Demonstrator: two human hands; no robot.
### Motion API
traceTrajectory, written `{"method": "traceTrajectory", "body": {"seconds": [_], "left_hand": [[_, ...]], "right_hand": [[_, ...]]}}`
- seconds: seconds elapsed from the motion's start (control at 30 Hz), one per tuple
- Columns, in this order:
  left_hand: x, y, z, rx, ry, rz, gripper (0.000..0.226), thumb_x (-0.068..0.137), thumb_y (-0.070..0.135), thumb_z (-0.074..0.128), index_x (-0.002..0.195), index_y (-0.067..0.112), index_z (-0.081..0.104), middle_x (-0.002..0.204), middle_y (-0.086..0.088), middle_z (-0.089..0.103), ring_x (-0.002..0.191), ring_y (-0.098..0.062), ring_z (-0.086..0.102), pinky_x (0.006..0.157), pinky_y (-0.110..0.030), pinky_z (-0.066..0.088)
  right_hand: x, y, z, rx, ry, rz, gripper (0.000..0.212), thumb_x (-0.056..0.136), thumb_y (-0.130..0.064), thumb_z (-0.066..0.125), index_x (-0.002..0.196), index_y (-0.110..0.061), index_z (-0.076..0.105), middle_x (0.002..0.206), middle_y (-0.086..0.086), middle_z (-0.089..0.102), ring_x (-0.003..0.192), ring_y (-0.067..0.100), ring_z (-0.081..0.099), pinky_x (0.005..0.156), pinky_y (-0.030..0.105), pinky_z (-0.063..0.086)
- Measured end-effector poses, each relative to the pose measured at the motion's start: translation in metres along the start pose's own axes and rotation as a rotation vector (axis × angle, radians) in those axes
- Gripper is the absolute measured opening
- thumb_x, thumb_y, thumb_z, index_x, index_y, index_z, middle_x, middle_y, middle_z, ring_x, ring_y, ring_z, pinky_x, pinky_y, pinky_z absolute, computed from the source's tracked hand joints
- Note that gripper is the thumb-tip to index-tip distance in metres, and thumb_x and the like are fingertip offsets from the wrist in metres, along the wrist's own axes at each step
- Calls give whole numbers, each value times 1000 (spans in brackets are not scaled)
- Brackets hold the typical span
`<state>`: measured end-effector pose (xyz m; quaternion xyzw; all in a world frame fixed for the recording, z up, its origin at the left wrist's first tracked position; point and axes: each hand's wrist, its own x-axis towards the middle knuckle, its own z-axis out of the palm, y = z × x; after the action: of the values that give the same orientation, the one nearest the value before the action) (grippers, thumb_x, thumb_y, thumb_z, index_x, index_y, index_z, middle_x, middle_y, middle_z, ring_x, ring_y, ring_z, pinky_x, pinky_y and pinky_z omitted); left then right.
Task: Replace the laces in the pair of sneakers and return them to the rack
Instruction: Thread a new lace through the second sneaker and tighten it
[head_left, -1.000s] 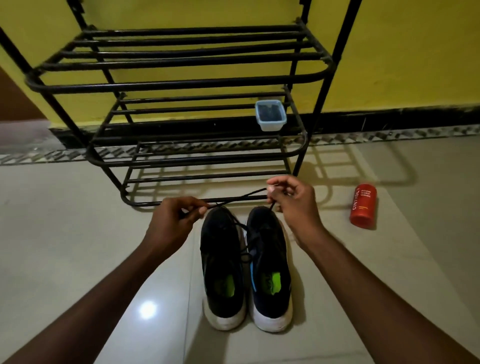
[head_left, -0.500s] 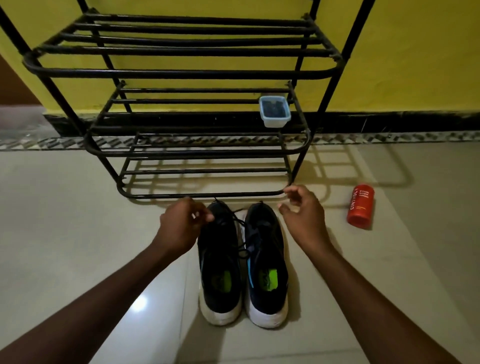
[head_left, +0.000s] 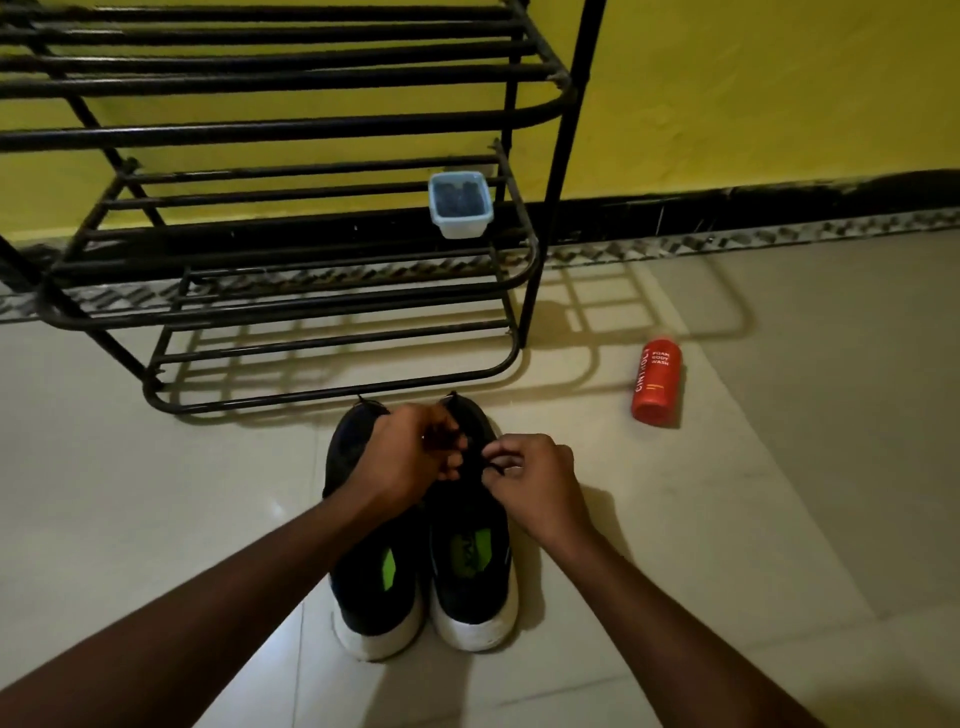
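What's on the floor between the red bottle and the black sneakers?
Nothing: in the head view only bare pale floor tile separates the red bottle from the black sneakers.

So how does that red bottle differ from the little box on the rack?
The red bottle is a printed cylinder on the floor, right of the rack; the box is pale, rectangular and see-through, with dark contents, on a rack shelf. The bottle looks taller and narrower, the box squat. Both are small containers.

On pale floor (head_left: 779, 519): sneaker pair (head_left: 467, 582), black rack (head_left: 332, 387) behind, red bottle (head_left: 655, 382) lying right.
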<state>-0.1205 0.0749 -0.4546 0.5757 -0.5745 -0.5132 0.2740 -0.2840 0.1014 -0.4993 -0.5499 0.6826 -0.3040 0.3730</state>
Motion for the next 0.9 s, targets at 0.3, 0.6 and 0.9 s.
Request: {"method": "traceTrajectory", "body": {"seconds": [0.3, 0.6, 0.9], "left_hand": [[7, -16, 13, 259, 63, -7, 11, 95, 9, 67, 84, 11, 69, 70, 0, 69, 53, 1, 64, 53, -11, 48], [8, -20, 15, 90, 104, -133, 3, 86, 4, 77, 84, 5, 76, 74, -8, 76, 68, -17, 75, 67, -22, 61], [11, -25, 17, -50, 134, -192, 2, 87, 4, 74, 86, 4, 75, 80, -11, 77, 76, -21, 77, 77, -33, 63]], "right_hand": [[3, 19, 0, 643, -42, 337, 26, 80, 7, 76, 98, -12, 78, 94, 7, 79, 91, 20, 76, 89, 39, 60], [4, 22, 2, 724, -62, 356, 29, 81, 11, 71, 105, -4, 76, 97, 10, 79, 95, 27, 75, 93, 44, 59], [5, 24, 1, 738, -86, 352, 28, 82, 10, 71, 104, -6, 77, 97, 9, 79, 95, 28, 75, 89, 40, 59]]}}
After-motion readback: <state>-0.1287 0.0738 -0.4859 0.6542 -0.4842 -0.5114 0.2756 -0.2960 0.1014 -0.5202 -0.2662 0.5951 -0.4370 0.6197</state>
